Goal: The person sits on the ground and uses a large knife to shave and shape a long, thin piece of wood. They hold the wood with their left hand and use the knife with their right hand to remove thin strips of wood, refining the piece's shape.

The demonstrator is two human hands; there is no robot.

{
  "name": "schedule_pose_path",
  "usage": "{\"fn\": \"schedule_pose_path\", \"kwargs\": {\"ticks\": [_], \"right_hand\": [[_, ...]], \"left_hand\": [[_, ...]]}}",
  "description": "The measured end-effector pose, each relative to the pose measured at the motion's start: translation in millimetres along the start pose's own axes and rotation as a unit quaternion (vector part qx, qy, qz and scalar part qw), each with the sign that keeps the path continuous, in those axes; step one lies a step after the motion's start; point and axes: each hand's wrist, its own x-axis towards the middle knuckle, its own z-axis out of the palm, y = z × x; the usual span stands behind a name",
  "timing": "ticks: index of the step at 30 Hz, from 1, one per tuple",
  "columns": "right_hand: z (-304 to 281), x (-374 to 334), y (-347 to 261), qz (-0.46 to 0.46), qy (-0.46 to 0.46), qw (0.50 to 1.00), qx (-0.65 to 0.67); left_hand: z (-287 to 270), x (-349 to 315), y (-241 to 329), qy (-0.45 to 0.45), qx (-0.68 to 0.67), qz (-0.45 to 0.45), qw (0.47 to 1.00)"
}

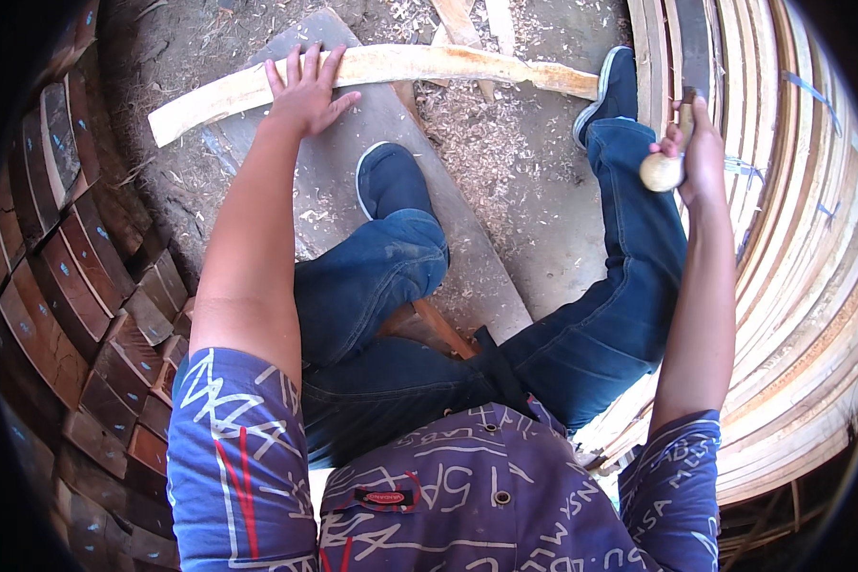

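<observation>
Right hand (704, 162) raised, wrapped round a knob-handled tool (662, 173); well apart, left hand (307, 95) spread flat on the curved strip (429, 63), which crosses the board (462, 248). Steady work probably calls for firm downward pressure, that hand clear of the tool.

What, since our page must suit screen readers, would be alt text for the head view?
A person's left hand rests on a long, pale wooden strip lying across a board; the right hand holds a round-knobbed tool. Wood shavings litter the ground between timber stacks.
</observation>
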Motion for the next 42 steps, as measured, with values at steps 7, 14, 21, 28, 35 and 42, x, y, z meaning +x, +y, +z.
{"fn": "schedule_pose_path", "kwargs": {"ticks": [7, 14, 21, 28, 35, 42], "right_hand": [[12.7, -18.1, 21.4, 0.218, -0.102, 0.958, -0.156], [30.6, -8.6, 22.5, -0.055, 0.007, 0.994, -0.090], [23.2, -19.5, 38.2, -0.176, -0.026, 0.766, -0.618], [58.8, -58.6, 19.6, -0.224, -0.012, 0.834, -0.503], [14.8, -27.5, 36.0, 0.049, -0.072, 0.905, -0.416], [35.9, -32.8, -10.2, -0.136, 0.018, 0.986, -0.097]], "left_hand": [[0.8, 3.2, -5.5, 0.003, -0.001, -0.004, 1.000], [2.7, 2.2, 1.5, -0.006, 0.003, 0.000, 1.000], [1.2, 2.1, 3.5, -0.015, 0.012, 0.003, 1.000], [8.9, -2.9, -10.1, 0.013, 0.001, 0.003, 1.000], [-2.3, 0.4, -2.2, -0.014, -0.003, -0.010, 1.000], [4.8, -1.1, -0.5, -0.020, 0.012, -0.007, 1.000]]}}
